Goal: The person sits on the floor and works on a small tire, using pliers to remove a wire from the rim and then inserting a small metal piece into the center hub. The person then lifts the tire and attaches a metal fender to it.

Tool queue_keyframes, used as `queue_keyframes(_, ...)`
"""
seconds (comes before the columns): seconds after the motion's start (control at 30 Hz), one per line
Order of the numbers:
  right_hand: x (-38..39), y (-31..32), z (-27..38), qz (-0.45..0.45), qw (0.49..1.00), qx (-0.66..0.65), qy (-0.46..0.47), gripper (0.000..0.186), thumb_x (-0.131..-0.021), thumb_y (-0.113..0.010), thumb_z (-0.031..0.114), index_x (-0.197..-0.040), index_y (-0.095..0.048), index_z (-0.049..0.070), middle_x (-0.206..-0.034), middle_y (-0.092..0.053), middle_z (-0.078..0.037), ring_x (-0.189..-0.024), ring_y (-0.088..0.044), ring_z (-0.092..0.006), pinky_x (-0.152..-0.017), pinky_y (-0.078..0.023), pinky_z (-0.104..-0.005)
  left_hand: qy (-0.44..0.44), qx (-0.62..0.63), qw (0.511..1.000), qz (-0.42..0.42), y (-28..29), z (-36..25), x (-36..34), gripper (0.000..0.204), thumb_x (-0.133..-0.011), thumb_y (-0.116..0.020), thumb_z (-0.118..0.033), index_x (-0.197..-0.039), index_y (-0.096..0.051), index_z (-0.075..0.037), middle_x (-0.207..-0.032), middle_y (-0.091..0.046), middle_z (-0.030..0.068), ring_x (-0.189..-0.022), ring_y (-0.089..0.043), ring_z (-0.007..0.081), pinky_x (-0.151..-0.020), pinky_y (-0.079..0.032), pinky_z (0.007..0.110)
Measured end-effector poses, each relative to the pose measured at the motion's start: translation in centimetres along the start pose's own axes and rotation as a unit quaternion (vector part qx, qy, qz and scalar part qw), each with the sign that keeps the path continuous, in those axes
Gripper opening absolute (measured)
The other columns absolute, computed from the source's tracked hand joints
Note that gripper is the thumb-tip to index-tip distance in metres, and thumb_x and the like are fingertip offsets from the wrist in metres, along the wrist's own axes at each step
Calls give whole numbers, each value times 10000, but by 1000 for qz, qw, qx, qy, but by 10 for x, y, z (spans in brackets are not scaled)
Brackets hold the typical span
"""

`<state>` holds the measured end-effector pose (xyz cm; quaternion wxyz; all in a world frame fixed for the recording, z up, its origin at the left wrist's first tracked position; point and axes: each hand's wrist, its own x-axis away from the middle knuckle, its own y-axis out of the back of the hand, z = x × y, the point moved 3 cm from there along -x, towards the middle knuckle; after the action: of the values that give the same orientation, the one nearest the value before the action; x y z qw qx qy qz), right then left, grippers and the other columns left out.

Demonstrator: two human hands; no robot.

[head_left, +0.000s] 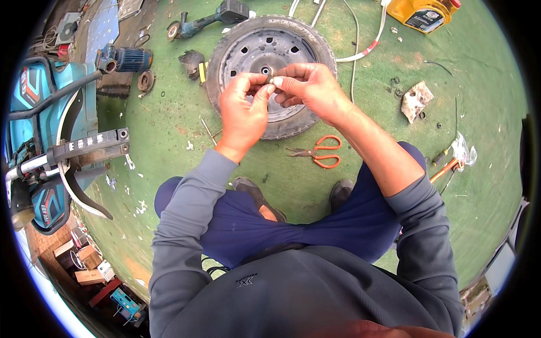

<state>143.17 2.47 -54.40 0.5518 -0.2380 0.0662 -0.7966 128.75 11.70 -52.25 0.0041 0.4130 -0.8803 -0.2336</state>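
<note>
1. Two hands meet above the wheel point(269, 73): the left hand point(243, 112) and the right hand point(309, 87) pinch one small dark part point(270, 76) between them.
2. The left fingers point(260, 93) are closed on the part from below and from the left; thumb and forefinger press together at it.
3. The right fingers point(286, 72) are closed on the same part from the right, their tips touching the left fingertips.
4. The part sits right at the meeting fingertips, mostly hidden by them; its exact shape cannot be told.
5. Straight beneath the fingers lies the wheel, flat on the green mat point(169, 129), its hub just behind the part.
6. Below the right hand, near the wheel's rim, lie orange scissors point(321, 151).
7. Beyond the fingers, at the wheel's far left, lies a grinder point(205, 19); a black scrap point(191, 59) lies just beside the tyre.
8. Well to the right of the fingers are a yellow jug point(422, 14) and a pale rag point(416, 100).
9. Well to the left stands a teal machine point(51, 135) with a small motor point(127, 59) behind it.
</note>
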Motion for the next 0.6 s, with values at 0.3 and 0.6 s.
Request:
queue_keyframes(0.3,1,3,-3,30,1000,-1,-1,341,-974,-694,138,-1237,-632,-71,-976,-733,-98,-821,-706,-144,-738,-602,-305,38,75,996,40,-2,0,-1,141,-955,-672,-1,-1092,-647,24,-980,-684,51,-886,-642,113,-809,-527,265)
queue_keyframes(0.6,5,9,1,93,991,42,81,311,-979,-702,127,-1231,-612,-30,-982,-714,-48,-831,-641,-97,-734,-547,-283,80,187,975,91,1,-2,-4,142,-943,-681,8,-1082,-656,23,-983,-703,44,-881,-655,104,-782,-545,263)
